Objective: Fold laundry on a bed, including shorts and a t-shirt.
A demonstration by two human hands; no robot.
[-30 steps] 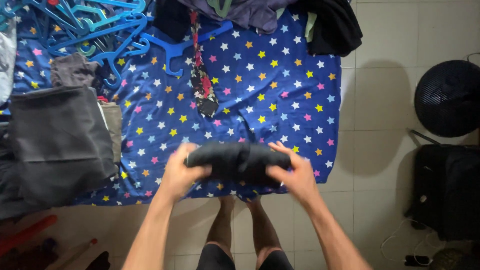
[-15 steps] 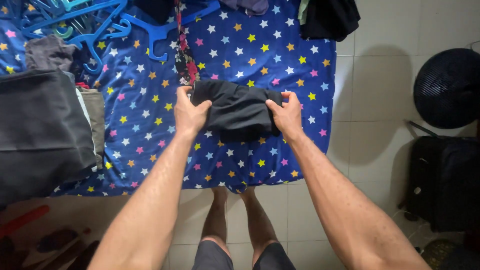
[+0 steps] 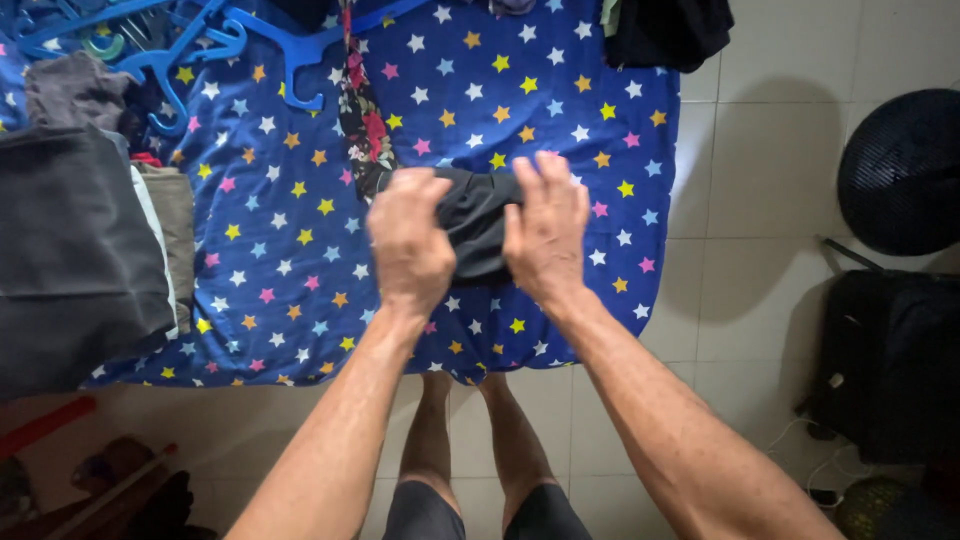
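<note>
A folded black garment (image 3: 475, 215) lies on the blue star-patterned sheet (image 3: 300, 260). My left hand (image 3: 408, 240) covers its left part with fingers curled over the cloth. My right hand (image 3: 547, 228) presses on its right part, fingers spread and pointing away from me. The two hands are close together, so only a narrow strip of the garment shows between them. A floral necktie (image 3: 366, 135) lies just beyond my left hand.
A stack of folded dark clothes (image 3: 75, 250) sits at the left. Blue hangers (image 3: 210, 40) lie at the top left, a black garment (image 3: 665, 30) at the top right. A round black fan (image 3: 900, 170) and a black bag (image 3: 885, 365) stand on the tiled floor.
The garment was carried forward from the sheet's near edge and laid down near the necktie. My hands have since moved inward from its ends onto its top.
</note>
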